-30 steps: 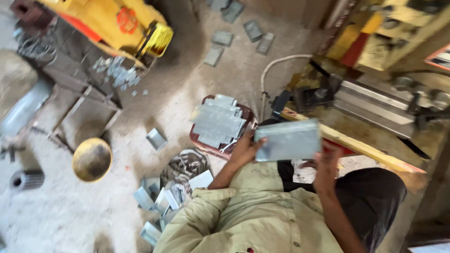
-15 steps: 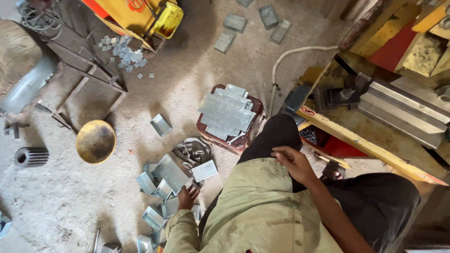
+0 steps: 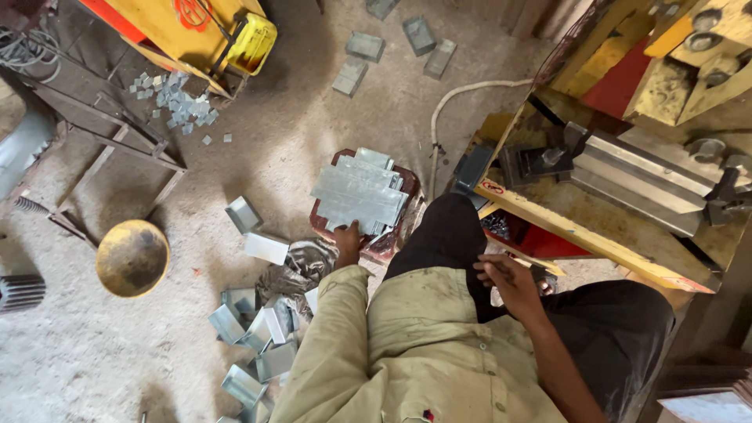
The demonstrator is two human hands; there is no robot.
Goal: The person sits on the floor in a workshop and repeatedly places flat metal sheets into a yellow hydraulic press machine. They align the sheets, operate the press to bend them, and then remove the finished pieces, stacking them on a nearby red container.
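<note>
My left hand [image 3: 348,239] reaches out to the near edge of a stack of flat grey metal sheets [image 3: 360,192] lying on a low red stool [image 3: 389,243]. Its fingertips touch the stack's edge, and a grip cannot be made out. My right hand [image 3: 507,278] rests on my black-trousered thigh with fingers loosely apart and nothing in it. A pile of bent metal channel pieces [image 3: 251,337] lies on the floor to my left.
A yellow and red press machine [image 3: 627,180] with a steel bending bar stands right of my knee. A yellow bowl [image 3: 131,257], a metal frame [image 3: 102,149], small metal offcuts [image 3: 176,102], a white hose [image 3: 458,94] and more sheets [image 3: 395,47] lie on the dusty floor.
A second ago both hands held a metal sheet at the press. My left hand then dropped to the floor pile, and now has moved up to the sheet stack. My right hand stays on my thigh.
</note>
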